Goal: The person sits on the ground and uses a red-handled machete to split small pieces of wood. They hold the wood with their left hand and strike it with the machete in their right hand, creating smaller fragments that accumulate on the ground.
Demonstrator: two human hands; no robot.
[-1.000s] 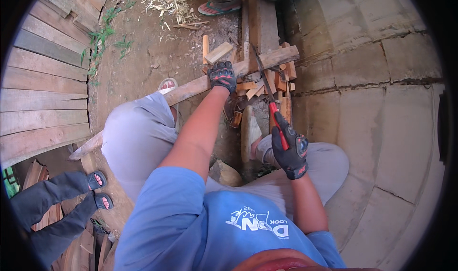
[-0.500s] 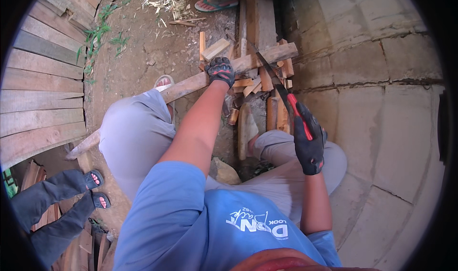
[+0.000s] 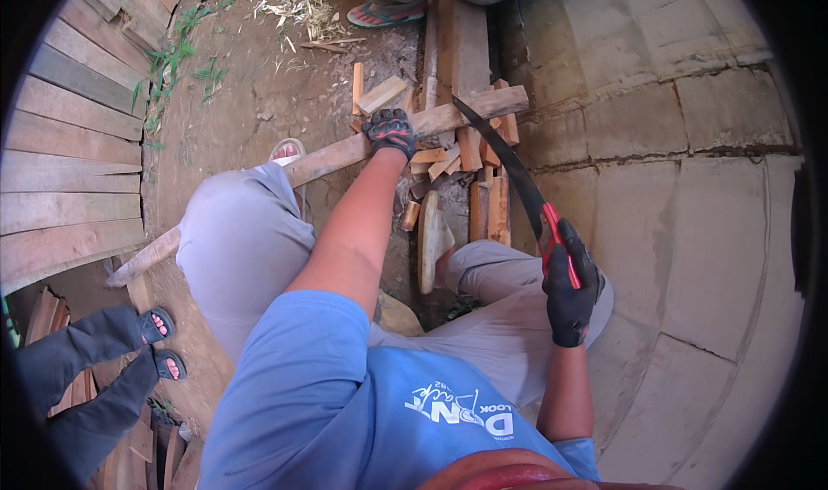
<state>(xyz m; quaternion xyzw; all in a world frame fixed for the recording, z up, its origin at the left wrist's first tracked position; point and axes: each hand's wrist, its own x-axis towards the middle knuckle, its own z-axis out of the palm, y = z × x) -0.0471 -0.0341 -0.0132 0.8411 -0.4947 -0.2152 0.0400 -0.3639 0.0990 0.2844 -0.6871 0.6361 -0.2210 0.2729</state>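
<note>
My left hand [image 3: 390,133], in a black and red glove, is closed over a long wooden board [image 3: 332,160]. That board runs slantwise under my left thigh and over a pile of offcuts. In my gloved right hand [image 3: 572,296] is the red handle of a hand saw [image 3: 520,179] with a dark curved blade. The blade points up and to the left, and its tip lies at the board's right part. Whether its teeth touch the wood I cannot tell. Several cut wood blocks [image 3: 448,158] lie beneath and beside the board.
A thick timber [image 3: 466,50] stretches away ahead, near another person's sandalled foot [image 3: 385,15]. Wood shavings [image 3: 302,3] lie on the ground. A block wall [image 3: 647,197] borders my right, a plank wall [image 3: 73,166] the left. Another person's legs [image 3: 95,339] are at lower left.
My right hand has drawn the saw back toward me and slightly right, so more of the blade shows near me. My left hand still holds the board.
</note>
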